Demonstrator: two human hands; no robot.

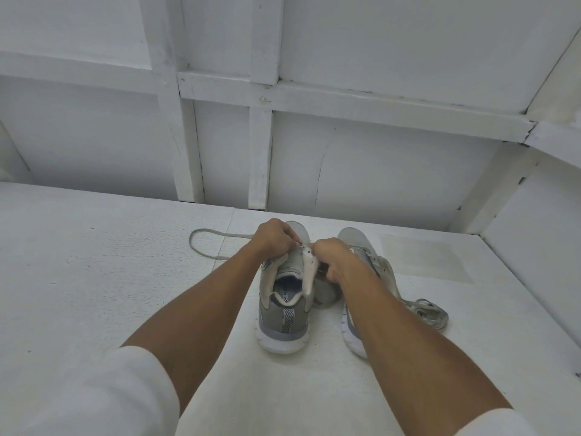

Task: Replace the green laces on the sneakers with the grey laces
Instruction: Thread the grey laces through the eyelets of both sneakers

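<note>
Two sneakers stand heel-toward-the-camera on a white bench (94, 278), and the left sneaker (283, 313) is the one being worked on. Its tongue is pulled up, and the white eyelet strip on its right side shows bare holes, with no lace in the rows nearer the ankle. The right sneaker (356, 242) sits just beside it to the right, partly hidden by the forearm.

Both hands meet over the toe end of the left sneaker's lacing. The left grip (273, 237) is curled tight and appears to pinch the grey lace (226, 233). From there the lace trails off in a loose loop on the bench to the left of the shoe. The right grip (333, 256) is also curled, pinching the eyelet strip to hold it steady.

A loose bundle of laces (430, 313) lies well right of the left sneaker, beyond the other shoe. Its colour is too washed out to call.

This looks like early threading of the grey lace through the lowest eyelets. Next the lace tip needs feeding through the next hole, with the slack then drawn in evenly.
</note>
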